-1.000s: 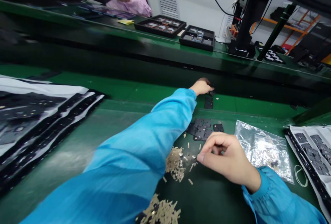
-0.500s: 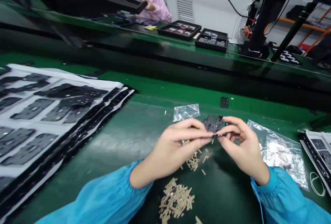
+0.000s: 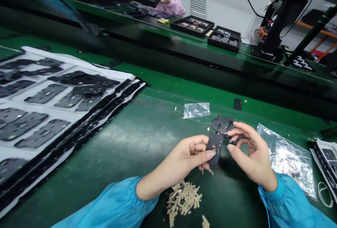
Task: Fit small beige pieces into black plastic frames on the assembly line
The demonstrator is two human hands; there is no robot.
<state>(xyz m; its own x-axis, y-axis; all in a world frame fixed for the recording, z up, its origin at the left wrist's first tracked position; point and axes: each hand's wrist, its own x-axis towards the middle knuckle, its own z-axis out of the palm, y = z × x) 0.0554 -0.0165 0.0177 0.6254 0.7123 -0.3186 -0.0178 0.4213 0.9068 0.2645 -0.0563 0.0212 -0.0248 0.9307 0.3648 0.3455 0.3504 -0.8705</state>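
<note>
Green worktop (image 3: 126, 133), left hand (image 3: 191, 153) pinching a black plate (image 3: 216, 141), right hand (image 3: 251, 153) loosely parted just beside it

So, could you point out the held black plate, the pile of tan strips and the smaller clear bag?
Held black plate (image 3: 216, 142): head view, on its face near the middle.
Pile of tan strips (image 3: 184, 198): head view, middle of the heap.
Smaller clear bag (image 3: 196, 110): head view, middle of its face.

Both forearms (image 3: 113, 201) are stretched forward; the left hand (image 3: 191, 154) is pinched closed, the right (image 3: 252, 152) held alongside, fingers (image 3: 246, 129) bent, their tips seemingly parted.
</note>
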